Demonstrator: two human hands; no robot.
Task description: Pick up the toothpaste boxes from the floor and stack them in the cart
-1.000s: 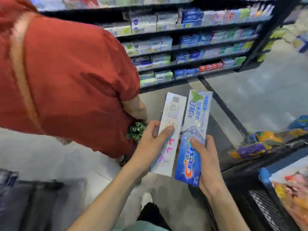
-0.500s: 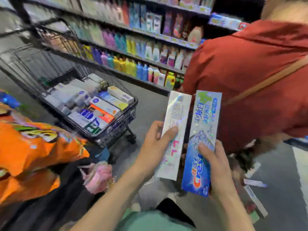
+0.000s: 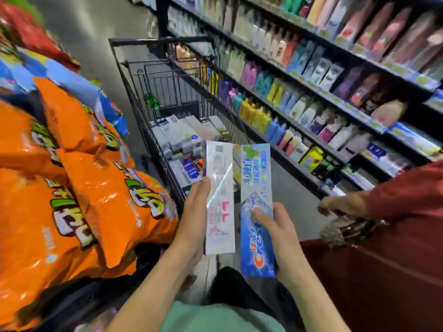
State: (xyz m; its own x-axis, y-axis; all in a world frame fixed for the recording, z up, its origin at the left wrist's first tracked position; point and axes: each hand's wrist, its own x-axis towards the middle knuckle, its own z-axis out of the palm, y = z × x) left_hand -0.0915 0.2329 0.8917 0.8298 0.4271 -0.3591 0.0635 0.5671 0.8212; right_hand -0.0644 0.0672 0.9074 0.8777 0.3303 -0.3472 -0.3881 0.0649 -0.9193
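Note:
My left hand [image 3: 194, 212] grips a white holographic toothpaste box [image 3: 220, 195] by its lower half, thumb across its front. Beside it, my right hand [image 3: 278, 233] holds a blue and silver Crest toothpaste box [image 3: 256, 178], thumb on its face. Both boxes stand upright, side by side, with a narrow gap between them. Just beyond them is a black wire cart [image 3: 134, 97], its basket holding several toothpaste boxes [image 3: 182, 137] laid in rows. The held boxes hover over the cart's near end.
Orange snack bags [image 3: 79, 192] are heaped on a display at the left, close to my left arm. A person in a red top [image 3: 388, 236] bends at the right. Shelves of bottles [image 3: 299, 92] run along the right side of the aisle.
My view has swung further left, so the cart now lies straight ahead and closer. Both hands keep the same hold on the two boxes. The person in red has shifted to the right edge.

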